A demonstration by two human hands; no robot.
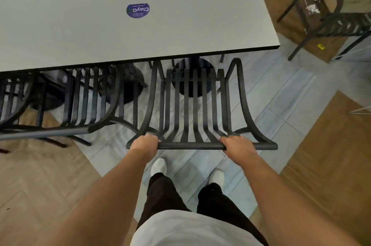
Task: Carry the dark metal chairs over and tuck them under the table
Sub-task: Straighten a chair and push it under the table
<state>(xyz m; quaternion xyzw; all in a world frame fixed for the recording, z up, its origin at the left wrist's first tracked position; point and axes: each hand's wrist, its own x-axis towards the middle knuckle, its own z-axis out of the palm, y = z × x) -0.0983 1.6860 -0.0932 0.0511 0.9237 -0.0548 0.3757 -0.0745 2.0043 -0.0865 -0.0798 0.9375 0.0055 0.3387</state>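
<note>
A dark metal chair (193, 105) with a slatted back stands right in front of me, its seat under the near edge of the long grey table (80, 31). My left hand (145, 142) grips the left part of the chair's top rail. My right hand (236, 144) grips the same rail further right. A second dark slatted chair (86, 101) sits tucked under the table to the left, and part of a third (12, 97) shows at the far left edge.
A round purple sticker (138, 10) lies on the tabletop. Black round table bases (193, 77) stand under the table. Another dark chair (329, 20) stands at the upper right on wood flooring, beside a surface with cables. Chair backs line the table's far side.
</note>
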